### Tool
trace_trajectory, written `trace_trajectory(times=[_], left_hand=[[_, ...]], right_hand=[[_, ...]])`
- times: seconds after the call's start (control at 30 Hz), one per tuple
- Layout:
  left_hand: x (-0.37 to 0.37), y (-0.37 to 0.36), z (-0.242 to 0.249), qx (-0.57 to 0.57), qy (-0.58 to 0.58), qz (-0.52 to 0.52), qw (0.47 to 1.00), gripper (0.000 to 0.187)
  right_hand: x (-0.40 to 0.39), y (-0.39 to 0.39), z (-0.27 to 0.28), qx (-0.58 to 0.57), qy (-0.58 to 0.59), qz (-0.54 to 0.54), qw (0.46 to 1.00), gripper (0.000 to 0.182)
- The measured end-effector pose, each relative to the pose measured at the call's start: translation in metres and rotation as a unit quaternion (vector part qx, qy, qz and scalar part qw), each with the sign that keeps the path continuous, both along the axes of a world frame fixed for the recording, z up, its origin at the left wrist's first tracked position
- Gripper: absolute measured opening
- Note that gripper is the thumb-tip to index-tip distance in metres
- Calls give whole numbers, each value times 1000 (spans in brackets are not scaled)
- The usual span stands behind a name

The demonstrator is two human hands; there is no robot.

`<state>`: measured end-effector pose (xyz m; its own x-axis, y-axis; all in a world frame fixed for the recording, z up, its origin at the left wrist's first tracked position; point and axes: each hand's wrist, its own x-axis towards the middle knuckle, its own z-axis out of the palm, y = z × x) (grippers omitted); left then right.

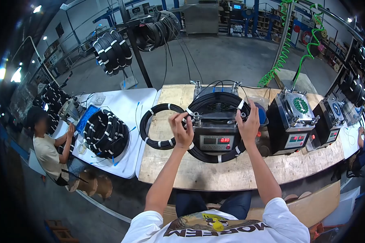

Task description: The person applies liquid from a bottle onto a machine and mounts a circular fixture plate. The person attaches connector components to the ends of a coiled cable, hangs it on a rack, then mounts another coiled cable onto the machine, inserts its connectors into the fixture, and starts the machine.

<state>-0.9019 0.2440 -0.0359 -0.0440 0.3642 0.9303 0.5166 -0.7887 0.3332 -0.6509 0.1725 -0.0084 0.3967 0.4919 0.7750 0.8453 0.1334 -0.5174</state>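
Observation:
A black cable coil (215, 98) bound with white tape loops around a dark tabletop machine (215, 129) in front of me. Its upper arc crosses the machine's top, and its lower arc shows below the control panel. My left hand (181, 130) grips the coil's left side between thumb and curled fingers, near a metal corner knob. On the opposite side, my right hand (249, 122) has its thumb and raised fingers around the coil, next to white tape. A red display (225, 140) reads 0.30. Left of the machine, another taped cable coil (145, 128) lies on the plywood, partly behind my left hand.
The plywood table (207, 178) also carries two similar machines (293, 121) on the right. Stacked coils (105, 133) stand on a white table (146, 97) at left, where a person (48, 146) works. Green air hoses (280, 60) hang at the back right. Another person's arm shows far right.

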Motion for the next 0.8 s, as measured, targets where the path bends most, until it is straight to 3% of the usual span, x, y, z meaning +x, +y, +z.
trace_trajectory(times=[0.03, 0.13, 0.37, 0.47, 0.5, 0.7, 0.8], left_hand=[[-5, -3, -1, -80, -7, 20, 997, 12], [-4, -2, -12, -120, 7, 0, 993, 9], [-1, 5, -4, 71, 28, -13, 997, 21], [-2, -2, -17, -74, -54, -12, 996, 20], [-4, -7, -13, -124, -21, -18, 992, 19], [-2, 6, -23, 44, 14, -36, 998, 23], [-3, 4, -22, 0, -1, -53, 999, 23]], right_hand=[[1, 0, 0, -1, -3, -2, 1000, 59], [0, 0, 0, -3, -4, -5, 1000, 58], [-2, -2, 0, 1, -1, -2, 1000, 58], [-1, 0, 2, 9, -1, -1, 1000, 58], [-1, -1, 2, 10, -2, -1, 1000, 58], [-3, -3, 5, 14, -3, -2, 1000, 56], [0, -2, 0, 3, -8, -4, 1000, 58]])
